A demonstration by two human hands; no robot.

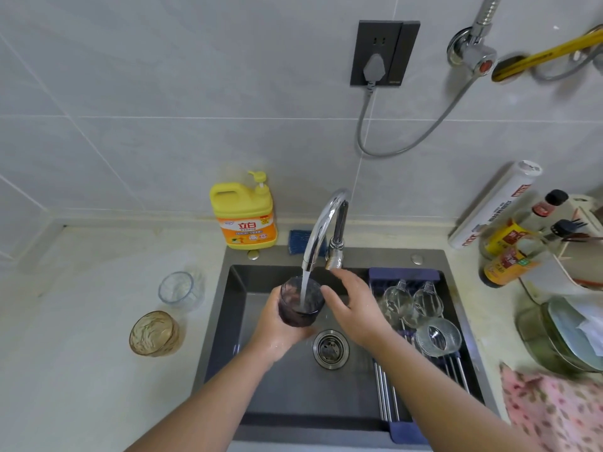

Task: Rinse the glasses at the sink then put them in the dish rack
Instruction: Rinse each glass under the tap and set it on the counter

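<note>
Your left hand (277, 324) grips the dark glass (301, 301) under the faucet (321, 228) stream; its fingers are hidden behind it. Your right hand (354, 308) hovers unclenched beside the faucet, palm unseen.

Pale countertop (98, 370) bears amber glass (154, 333), clear glass (177, 289), detergent jug (243, 215).

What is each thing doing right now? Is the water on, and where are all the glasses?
Faucet: running.
Dark glass: upright, held by left hand, filling.
Right hand: open, beside the glass.
Clear glass: on counter.
Amber glass: on counter.
Dish rack: holds three glasses.
Drain: unplugged.
</note>
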